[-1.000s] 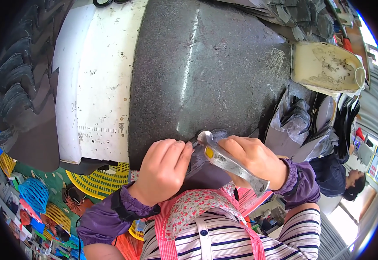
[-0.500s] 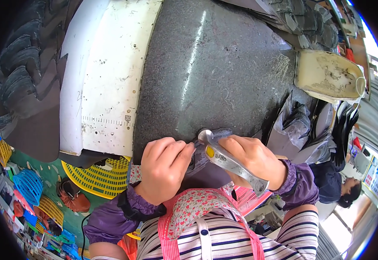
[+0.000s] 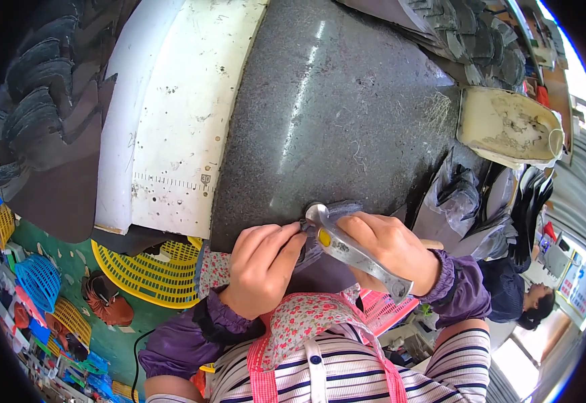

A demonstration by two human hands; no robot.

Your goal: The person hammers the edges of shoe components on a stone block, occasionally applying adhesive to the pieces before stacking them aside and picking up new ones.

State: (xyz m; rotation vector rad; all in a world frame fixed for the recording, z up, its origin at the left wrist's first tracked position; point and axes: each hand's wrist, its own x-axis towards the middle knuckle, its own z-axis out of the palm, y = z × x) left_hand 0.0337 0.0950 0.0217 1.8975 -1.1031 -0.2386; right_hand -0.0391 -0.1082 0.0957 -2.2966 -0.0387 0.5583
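My right hand [image 3: 390,245] grips a silver cobbler's hammer [image 3: 367,261] with a curved head and a yellow spot near its round face. Its handle is hidden by my fingers. At the near edge of the dark stone slab [image 3: 347,127], my left hand [image 3: 261,269] pinches the edge of a dark, leather-like piece [image 3: 314,254] just left of the hammer's face. Part of that piece sits under my right fingers, and its lower part hangs toward my apron. My left fingertips hide what exactly they hold.
Left of the slab lies a white board [image 3: 179,121] with ruler marks. Dark cut pieces [image 3: 44,101] are stacked at far left, more [image 3: 451,201] at right beside a cream tray [image 3: 508,125]. A yellow basket [image 3: 152,272] is below left. Another person [image 3: 508,289] is at right.
The slab and board appear shifted slightly right in view. My left hand has moved a little right and down, still pinching; the hammer stays almost in place.
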